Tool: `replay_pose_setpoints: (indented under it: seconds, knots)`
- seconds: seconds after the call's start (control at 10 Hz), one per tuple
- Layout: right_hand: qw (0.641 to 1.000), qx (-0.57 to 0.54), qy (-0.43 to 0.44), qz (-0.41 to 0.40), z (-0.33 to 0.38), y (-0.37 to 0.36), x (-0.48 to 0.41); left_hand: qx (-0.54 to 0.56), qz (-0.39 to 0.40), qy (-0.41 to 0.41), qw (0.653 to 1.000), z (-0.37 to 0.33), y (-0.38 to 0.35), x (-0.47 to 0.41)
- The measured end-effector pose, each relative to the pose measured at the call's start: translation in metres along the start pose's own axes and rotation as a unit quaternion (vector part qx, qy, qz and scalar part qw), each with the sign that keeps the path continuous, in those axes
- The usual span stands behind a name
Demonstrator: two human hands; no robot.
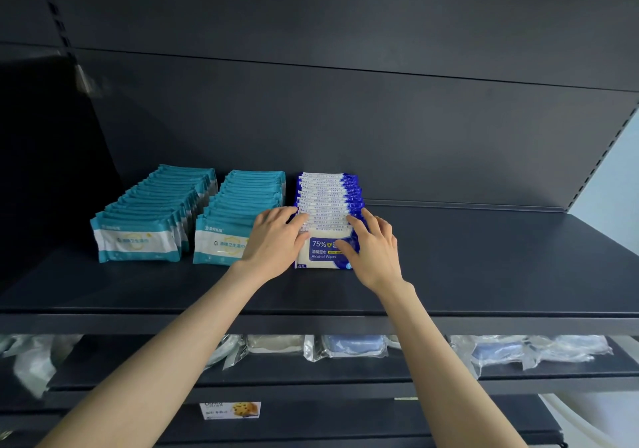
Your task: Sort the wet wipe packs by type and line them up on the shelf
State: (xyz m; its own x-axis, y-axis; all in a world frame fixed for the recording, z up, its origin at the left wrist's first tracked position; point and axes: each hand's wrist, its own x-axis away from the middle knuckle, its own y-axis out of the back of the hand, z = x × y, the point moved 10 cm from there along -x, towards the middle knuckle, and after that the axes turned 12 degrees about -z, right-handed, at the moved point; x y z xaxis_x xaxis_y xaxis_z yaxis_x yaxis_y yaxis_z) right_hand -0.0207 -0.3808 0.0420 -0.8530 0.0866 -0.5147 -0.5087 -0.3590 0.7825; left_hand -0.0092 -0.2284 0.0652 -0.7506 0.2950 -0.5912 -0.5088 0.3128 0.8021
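Note:
Three rows of wet wipe packs stand on the dark shelf [484, 275]. Two teal-and-white rows are at the left: one row [148, 219] and a second row [238, 212] beside it. A blue-and-white row of alcohol wipes [328, 198] is to their right. My left hand [273, 243] touches the left side of the front blue packs, fingers fairly straight. My right hand [373, 250] presses against their right side, partly covering the front pack's label [323, 250].
The shelf's right half is bare up to the back panel [380, 136]. A lower shelf [345, 371] holds clear plastic bags with blue and pale items. A small price label [230, 410] hangs on the shelf edge below.

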Motion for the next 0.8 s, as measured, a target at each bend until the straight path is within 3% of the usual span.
replay_pose_setpoints:
  seconds: [0.7, 0.8]
  knots:
    - [1.000, 0.003, 0.017, 0.008, 0.008, 0.007, 0.003, 0.025, 0.008, -0.004, 1.000, -0.004, 0.008, 0.004]
    - [0.999, -0.008, 0.027, -0.017, 0.013, 0.019, -0.001, 0.029, -0.025, -0.008, 0.999, -0.002, 0.018, 0.001]
